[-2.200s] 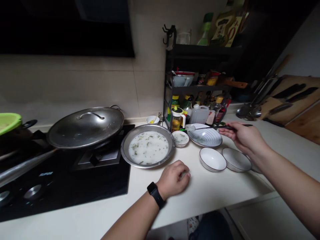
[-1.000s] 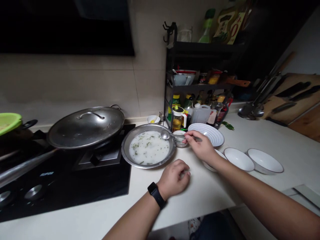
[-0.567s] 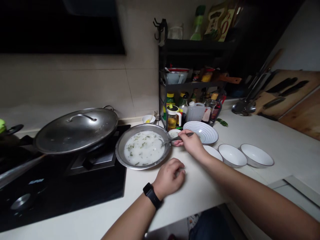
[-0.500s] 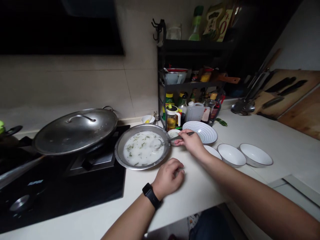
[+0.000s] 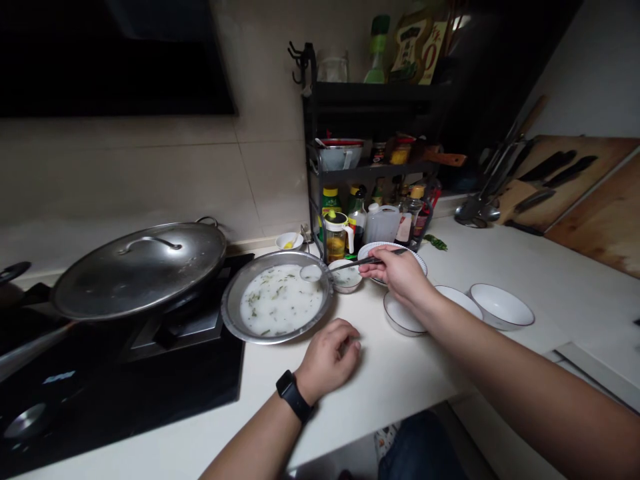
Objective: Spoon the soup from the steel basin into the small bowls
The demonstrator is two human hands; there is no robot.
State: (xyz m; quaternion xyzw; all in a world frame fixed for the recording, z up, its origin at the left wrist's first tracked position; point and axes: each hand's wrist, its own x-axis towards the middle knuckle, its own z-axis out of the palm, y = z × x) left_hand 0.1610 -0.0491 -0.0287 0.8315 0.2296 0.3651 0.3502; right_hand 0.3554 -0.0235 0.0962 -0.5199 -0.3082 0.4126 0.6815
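Note:
My right hand (image 5: 397, 272) pinches the handle of a metal spoon (image 5: 320, 270). The spoon's bowl carries white liquid and hovers just over the right rim of a round metal pan (image 5: 227, 313) filled with white soup and green flecks. A small white bowl (image 5: 346, 276) sits right beside the spoon. My left hand (image 5: 327, 358), with a black watch on the wrist, rests on the white counter (image 5: 400, 380) in front of the pan, fingers curled in a loose fist.
A lidded steel wok (image 5: 137, 267) sits on the black cooktop (image 5: 125, 373) at left. Three white bowls (image 5: 500, 305) and a striped plate (image 5: 367, 251) lie right of the pan. A black rack (image 5: 370, 167) of bottles stands behind. Knives and cutting boards (image 5: 575, 187) lean at far right.
My right hand brought the spoon from the striped plate to the pan, dipped it in the soup and lifted it out filled. My left hand stayed put.

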